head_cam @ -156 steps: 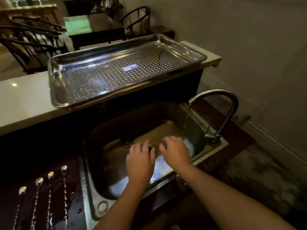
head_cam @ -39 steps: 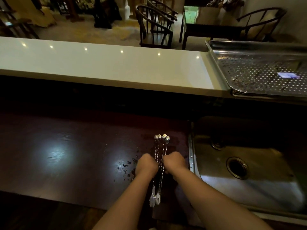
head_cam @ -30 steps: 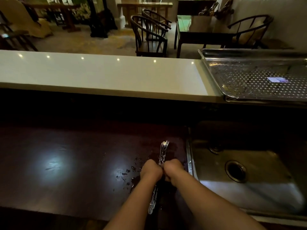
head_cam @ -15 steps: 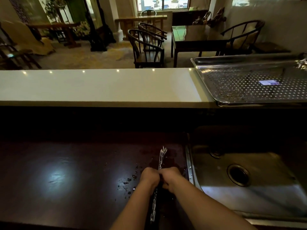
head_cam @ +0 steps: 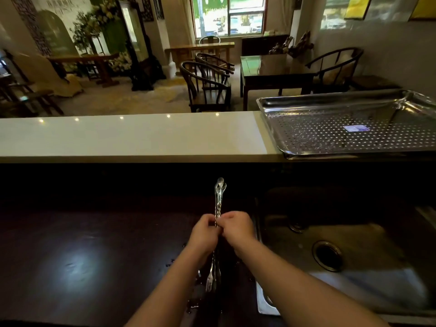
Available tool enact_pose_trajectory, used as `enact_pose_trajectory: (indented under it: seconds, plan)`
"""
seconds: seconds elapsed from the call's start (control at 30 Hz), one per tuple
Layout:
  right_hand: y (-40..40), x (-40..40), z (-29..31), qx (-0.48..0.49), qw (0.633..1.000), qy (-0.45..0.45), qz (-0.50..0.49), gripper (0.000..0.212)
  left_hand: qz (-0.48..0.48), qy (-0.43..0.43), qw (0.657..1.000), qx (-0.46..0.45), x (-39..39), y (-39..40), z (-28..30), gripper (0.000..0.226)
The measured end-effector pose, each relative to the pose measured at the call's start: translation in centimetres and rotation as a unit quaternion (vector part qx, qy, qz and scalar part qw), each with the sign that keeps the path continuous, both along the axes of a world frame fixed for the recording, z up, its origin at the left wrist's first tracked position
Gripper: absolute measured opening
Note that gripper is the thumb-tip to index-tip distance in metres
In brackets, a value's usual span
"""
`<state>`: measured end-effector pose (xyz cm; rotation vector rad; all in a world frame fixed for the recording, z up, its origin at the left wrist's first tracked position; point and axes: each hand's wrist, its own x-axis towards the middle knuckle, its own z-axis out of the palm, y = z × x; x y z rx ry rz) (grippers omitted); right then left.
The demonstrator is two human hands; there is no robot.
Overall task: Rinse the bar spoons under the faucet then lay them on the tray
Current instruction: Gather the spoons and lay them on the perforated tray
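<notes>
Several twisted-handle bar spoons (head_cam: pixel 219 197) are bunched into one bundle, bowls pointing away from me and fork ends (head_cam: pixel 210 280) toward me. My left hand (head_cam: pixel 204 233) and my right hand (head_cam: pixel 237 228) both grip the bundle at mid-handle, fingers curled round it, lifted above the dark wooden counter (head_cam: pixel 82 256). The perforated steel tray (head_cam: pixel 271 128) sits on the white bar top at the upper right. The steel sink (head_cam: pixel 295 267) lies right of my hands; the faucet is out of view.
Water drops speckle the counter near my wrists. The white bar top (head_cam: pixel 129 135) runs across the view behind a dark upstand. Chairs and tables stand in the room beyond.
The spoons, spread side by side on the counter earlier, have been gathered into one bundle and raised off the counter in both hands. My view has tilted upward.
</notes>
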<state>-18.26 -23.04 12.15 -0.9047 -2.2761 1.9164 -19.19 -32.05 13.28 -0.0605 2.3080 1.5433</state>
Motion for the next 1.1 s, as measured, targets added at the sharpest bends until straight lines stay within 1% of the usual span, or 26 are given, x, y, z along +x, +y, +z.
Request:
enact_pose_trajectory:
  seconds: [0.03,0.1,0.23,0.33,0.4,0.57,0.77,0.83,0.93,1.1]
  plan:
    - [0.5,0.0,1.0,0.009,1.0,0.02,0.003,0.009,-0.004,0.018,1.0,0.0,0.0,0.3,1.1,0.022]
    - [1.7,0.0,3.1,0.014,0.998,0.058,0.006,0.012,-0.018,0.032,0.999,0.034,0.1,1.2,3.5,0.023]
    - [4.6,0.4,7.3,0.013,0.993,0.115,0.008,0.013,-0.06,0.036,0.993,0.092,0.5,3.5,8.3,0.025]
    - [7.3,1.3,9.7,0.011,0.988,0.153,0.001,0.009,-0.049,0.025,0.988,0.144,1.3,6.3,10.6,0.027]
    - [9.4,2.0,10.9,0.024,0.986,0.167,-0.009,0.009,-0.044,0.021,0.985,0.164,1.9,8.6,11.6,0.029]
    - [14.7,4.1,12.8,0.064,0.983,0.169,-0.026,0.013,-0.05,-0.001,0.976,0.212,3.6,14.1,13.0,0.028]
    - [19.9,6.0,13.1,0.082,0.981,0.168,-0.051,0.012,-0.038,-0.016,0.978,0.203,5.6,19.8,13.4,0.026]
    - [21.2,6.5,13.0,0.086,0.981,0.164,-0.056,0.015,-0.028,-0.018,0.98,0.196,5.8,21.4,13.3,0.027]
    - [22.7,6.8,13.0,0.062,0.982,0.165,-0.066,0.016,-0.021,-0.018,0.982,0.188,5.7,22.9,12.9,0.029]
    - [24.0,5.6,13.0,0.025,0.983,0.17,-0.06,0.019,-0.027,0.02,0.985,0.167,4.1,24.1,12.7,0.03]
